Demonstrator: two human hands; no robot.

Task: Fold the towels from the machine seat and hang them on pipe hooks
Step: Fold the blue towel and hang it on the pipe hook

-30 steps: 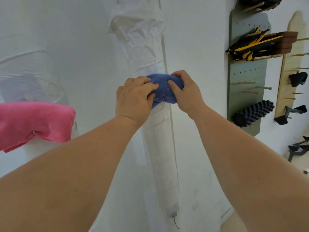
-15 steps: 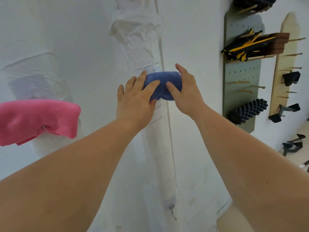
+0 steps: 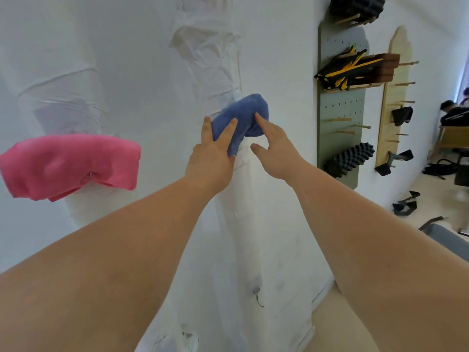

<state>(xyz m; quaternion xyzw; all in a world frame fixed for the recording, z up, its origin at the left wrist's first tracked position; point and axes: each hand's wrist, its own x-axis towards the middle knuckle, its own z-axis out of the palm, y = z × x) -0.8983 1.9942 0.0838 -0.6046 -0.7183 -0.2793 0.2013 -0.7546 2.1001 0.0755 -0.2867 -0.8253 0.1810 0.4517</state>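
So the blue towel (image 3: 243, 115) is hanging bunched up on the white wrapped pipe (image 3: 241, 199), against the wall. The left hand (image 3: 213, 153) is lying flat on its lower left edge, fingers straight, not gripping anything. The right hand (image 3: 275, 146) is spreading open too, index fingertip touching the towel's right side, thumb sticking out below. Off to the left, a pink towel (image 3: 71, 165) is sitting on a small hook (image 3: 90, 175). A green pegboard (image 3: 340, 110) is holding gear on the right.

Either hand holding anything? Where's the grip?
No grip: left hand presses straight fingers on blue towel lower left; right hand fingertip touches its right side.
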